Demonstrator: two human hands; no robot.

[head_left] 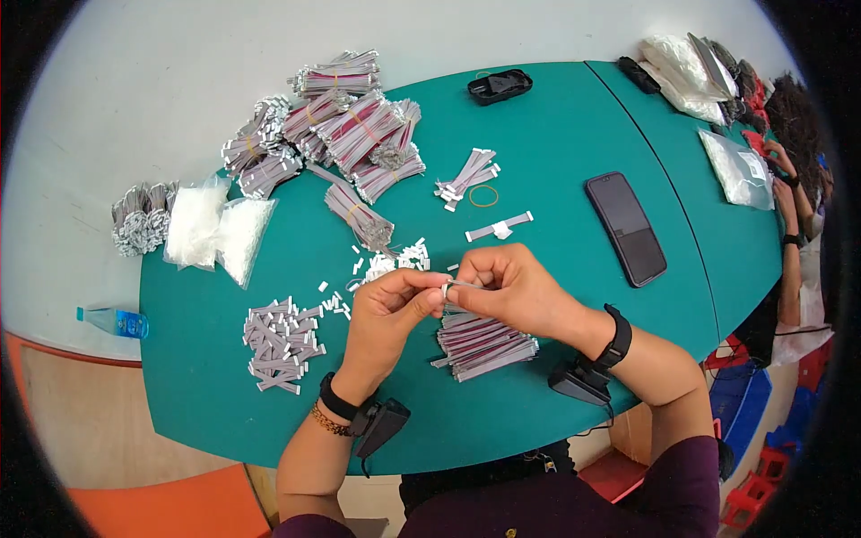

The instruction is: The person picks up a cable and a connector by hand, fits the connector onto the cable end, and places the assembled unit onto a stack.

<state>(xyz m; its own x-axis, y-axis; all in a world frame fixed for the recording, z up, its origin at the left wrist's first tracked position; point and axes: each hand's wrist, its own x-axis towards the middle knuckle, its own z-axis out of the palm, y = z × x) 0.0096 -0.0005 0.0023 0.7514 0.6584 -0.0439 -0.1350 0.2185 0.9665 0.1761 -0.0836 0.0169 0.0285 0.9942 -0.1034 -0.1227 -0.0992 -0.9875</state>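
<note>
Thin flat ribbon cable (466,284) pinched right at the middle, held just above the green table (574,134); left hand (387,316) closed on its white end piece with thumb and forefinger, right hand (511,289) gripping the strip from the other side, fingertips of both almost touching; directly underneath, a loose stack of finished cables (484,345) lying on the table, partly hidden by the right hand; just behind the hands, a scatter of small white connectors (395,260); off to the left, a pile of short cut pieces (280,342); further back, big rubber-banded bundles (359,130) heaped together, plus two clear bags of white parts (220,229); single yellow rubber band (484,195) beside a small loose bunch; dark phone (625,228) lying flat to the right, well apart from the hands; black case (500,86) at the far edge; blue-capped water bottle (113,322) off the table on the left; another person's arm (791,260) at the far right edge.
</note>
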